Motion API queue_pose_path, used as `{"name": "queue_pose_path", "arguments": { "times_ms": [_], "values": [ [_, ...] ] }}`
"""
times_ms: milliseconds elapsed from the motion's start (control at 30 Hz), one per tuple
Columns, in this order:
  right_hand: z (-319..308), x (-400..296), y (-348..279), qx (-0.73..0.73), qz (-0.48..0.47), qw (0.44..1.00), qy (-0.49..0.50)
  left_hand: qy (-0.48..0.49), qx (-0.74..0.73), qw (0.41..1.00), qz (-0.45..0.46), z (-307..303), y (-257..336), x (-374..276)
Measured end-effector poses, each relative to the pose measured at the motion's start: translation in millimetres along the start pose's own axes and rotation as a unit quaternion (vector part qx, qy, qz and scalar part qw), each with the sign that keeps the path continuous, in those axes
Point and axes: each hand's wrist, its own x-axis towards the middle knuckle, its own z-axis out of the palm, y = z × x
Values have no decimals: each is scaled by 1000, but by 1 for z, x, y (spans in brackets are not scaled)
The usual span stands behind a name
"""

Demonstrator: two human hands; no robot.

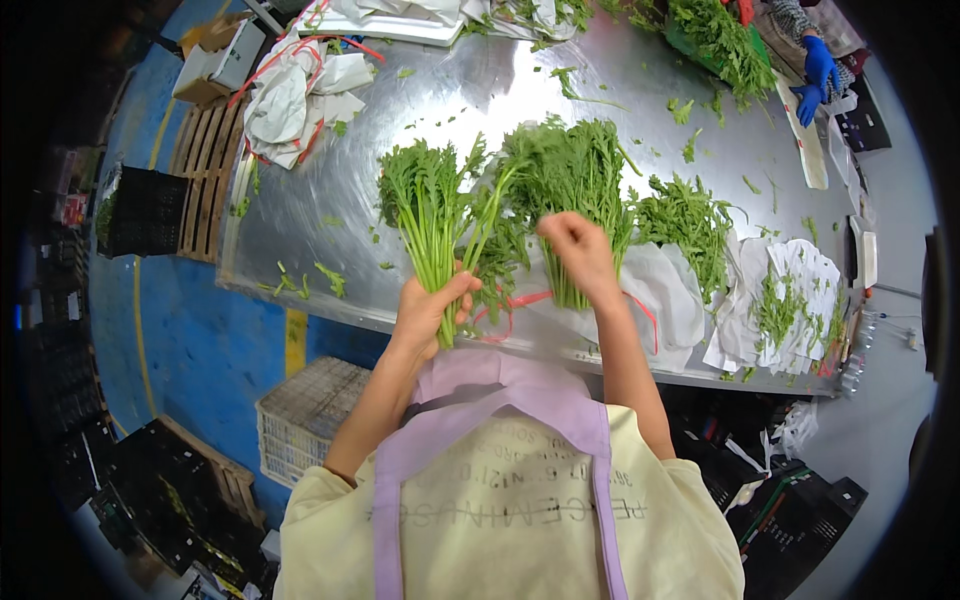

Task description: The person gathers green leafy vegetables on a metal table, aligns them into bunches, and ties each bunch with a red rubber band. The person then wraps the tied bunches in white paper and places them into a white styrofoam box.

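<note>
My left hand [437, 306] grips a bunch of leafy green stalks [431, 217], likely garland chrysanthemum, by the lower stems. Its leaves point away from me, and one stalk leans out to the right. Over a second, larger bunch [574, 172] is my right hand [579, 251], blurred, with its fingers curled. Whether it holds anything cannot be made out. The second bunch lies on the metal table [322, 202], its stem ends on white sheeting [667, 281] with red ties. Loose leafy stalks [499, 259] lie between the two bunches.
More greens [686, 225] lie to the right, beside crumpled white paper [780, 300] with leaf scraps. A crumpled white bag [289, 105] with red ties sits far left. Across the table, a person's blue-gloved hands [816, 82] are near a green container [686, 45]. A white crate [300, 420] stands below.
</note>
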Motion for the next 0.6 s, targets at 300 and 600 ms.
{"name": "queue_pose_path", "arguments": {
  "times_ms": [300,600],
  "values": [
    [-38,9,-116,-358,-382,852,14,-188,132,973,-33,47,70,-13],
    [-166,11,-150,-418,-331,823,-195,-445,506,733,-100,219,108,17]
  ]
}}
